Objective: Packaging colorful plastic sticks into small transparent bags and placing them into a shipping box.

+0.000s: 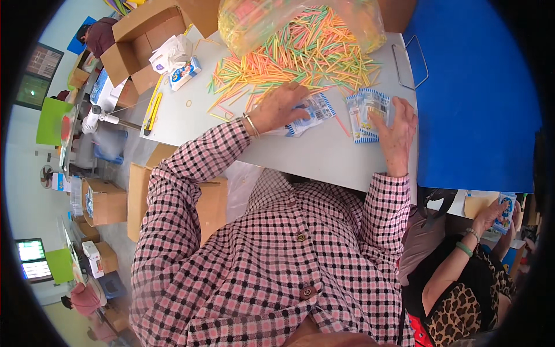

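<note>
A large heap of thin pink, orange, yellow and green sticks (289, 55) spills from a clear plastic bag (231, 26) across the grey-white table. My left hand (278, 109) is at the heap's near edge, fingers apart, with its thumb on a few small clear packets with blue-striped ends (319, 111). To the right, more packets of the same kind (365, 107) lie overlapped. My right hand (398, 132) arches beside them, thumb and fingers spread, the thumb over the packets' right edge. One loose pink stick (342, 125) lies between the two groups of packets.
A yellow utility knife (152, 114) lies at the table's left edge, near a tissue pack (185, 73) and an open cardboard box (139, 46). A blue panel (474, 104) borders the right side. At lower right a co-worker's hands hold a packet (506, 211).
</note>
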`<state>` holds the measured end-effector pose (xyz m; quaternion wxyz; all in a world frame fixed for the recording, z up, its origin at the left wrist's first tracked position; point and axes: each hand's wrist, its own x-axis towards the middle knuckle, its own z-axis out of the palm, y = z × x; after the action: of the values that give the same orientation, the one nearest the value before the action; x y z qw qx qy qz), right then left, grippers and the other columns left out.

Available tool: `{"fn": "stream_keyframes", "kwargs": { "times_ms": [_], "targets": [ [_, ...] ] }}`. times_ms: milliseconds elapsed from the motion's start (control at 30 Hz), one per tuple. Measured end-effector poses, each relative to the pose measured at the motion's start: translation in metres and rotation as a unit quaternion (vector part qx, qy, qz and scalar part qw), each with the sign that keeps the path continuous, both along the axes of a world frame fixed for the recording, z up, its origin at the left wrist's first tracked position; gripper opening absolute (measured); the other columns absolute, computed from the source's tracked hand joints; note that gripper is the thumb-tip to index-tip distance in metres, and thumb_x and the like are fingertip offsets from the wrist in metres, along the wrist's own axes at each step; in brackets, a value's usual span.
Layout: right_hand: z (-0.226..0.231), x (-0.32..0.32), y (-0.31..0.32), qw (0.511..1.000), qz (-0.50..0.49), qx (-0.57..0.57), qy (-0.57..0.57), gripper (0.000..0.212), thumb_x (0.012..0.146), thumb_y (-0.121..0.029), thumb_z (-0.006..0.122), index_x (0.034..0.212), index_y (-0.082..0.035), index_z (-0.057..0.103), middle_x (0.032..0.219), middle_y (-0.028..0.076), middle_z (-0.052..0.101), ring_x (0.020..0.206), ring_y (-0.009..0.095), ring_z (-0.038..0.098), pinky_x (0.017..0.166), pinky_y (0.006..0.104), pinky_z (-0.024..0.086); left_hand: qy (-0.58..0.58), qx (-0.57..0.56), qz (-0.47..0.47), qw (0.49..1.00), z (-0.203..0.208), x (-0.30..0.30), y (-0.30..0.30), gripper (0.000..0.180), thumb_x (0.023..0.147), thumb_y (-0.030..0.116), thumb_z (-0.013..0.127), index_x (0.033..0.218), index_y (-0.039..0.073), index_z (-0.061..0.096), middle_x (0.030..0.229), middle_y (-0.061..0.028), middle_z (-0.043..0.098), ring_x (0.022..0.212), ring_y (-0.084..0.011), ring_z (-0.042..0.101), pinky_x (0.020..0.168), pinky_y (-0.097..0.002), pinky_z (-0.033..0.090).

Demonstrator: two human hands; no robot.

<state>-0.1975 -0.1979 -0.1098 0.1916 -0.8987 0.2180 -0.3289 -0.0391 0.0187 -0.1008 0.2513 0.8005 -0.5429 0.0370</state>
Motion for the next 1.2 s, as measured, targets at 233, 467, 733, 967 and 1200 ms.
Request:
{"fn": "stream_keyframes", "kwargs": {
  "times_ms": [233, 467, 733, 967, 1200],
  "targets": [
    [0.013, 0.008, 0.039, 0.989, 0.121, 0.035, -0.075, 0.029, 0.075, -0.013, 0.068, 0.099, 0.001, 0.058, 0.092, 0.013, 0.059, 0.084, 0.027, 0.054, 0.074, 0.0351, 0.043, 0.05, -0.025, 0.023, 0.998, -0.004, 0.009, 0.001, 0.023, 0.073, 0.011, 0.067, 0.089, 0.0, 0.055, 0.073, -0.0108, 0.057, 0.064, -0.0247, 0.056, 0.059, -0.0336, 0.045],
    [-0.003, 0.039, 0.075, 0.924, 0.218, 0.31, -0.059, 0.017, 0.083, -0.013, 0.065, 0.087, 0.003, 0.06, 0.067, 0.001, 0.054, 0.056, 0.006, 0.042, 0.051, 0.023, 0.037, 0.199, -0.072, 0.074, 0.975, 0.026, -0.008, 0.006, 0.02, 0.081, 0.012, 0.065, 0.094, 0.001, 0.056, 0.071, -0.0035, 0.054, 0.06, -0.0101, 0.053, 0.056, -0.0253, 0.044],
    [-0.004, 0.044, 0.072, 0.853, 0.275, 0.441, -0.046, 0.019, 0.085, -0.018, 0.06, 0.086, 0.001, 0.063, 0.06, 0.001, 0.051, 0.054, 0.007, 0.042, 0.048, 0.0253, 0.033, 0.225, -0.113, 0.054, 0.966, 0.033, -0.006, 0.005, 0.041, 0.081, 0.01, 0.066, 0.116, 0.003, 0.045, 0.089, -0.0032, 0.056, 0.075, -0.009, 0.054, 0.064, -0.0243, 0.046],
    [0.001, 0.037, 0.06, 0.821, 0.311, 0.479, 0.016, 0.018, 0.09, -0.015, 0.055, 0.087, 0.0, 0.064, 0.063, -0.007, 0.053, 0.057, 0.0, 0.04, 0.048, 0.0181, 0.031, 0.527, -0.144, -0.034, 0.837, 0.041, -0.005, 0.008, 0.044, 0.085, 0.006, 0.06, 0.123, 0.005, 0.038, 0.094, -0.0057, 0.06, 0.078, -0.0089, 0.055, 0.068, -0.0229, 0.046],
    [-0.003, 0.042, 0.08, 0.859, 0.278, 0.429, -0.038, 0.019, 0.086, -0.017, 0.06, 0.08, 0.001, 0.062, 0.058, -0.005, 0.049, 0.053, 0.001, 0.037, 0.045, 0.0203, 0.029, 0.483, -0.135, 0.03, 0.864, 0.03, -0.007, 0.016, 0.035, 0.085, 0.003, 0.059, 0.115, 0.004, 0.042, 0.088, -0.0035, 0.061, 0.073, -0.0071, 0.056, 0.061, -0.0202, 0.044]
  ]
}}
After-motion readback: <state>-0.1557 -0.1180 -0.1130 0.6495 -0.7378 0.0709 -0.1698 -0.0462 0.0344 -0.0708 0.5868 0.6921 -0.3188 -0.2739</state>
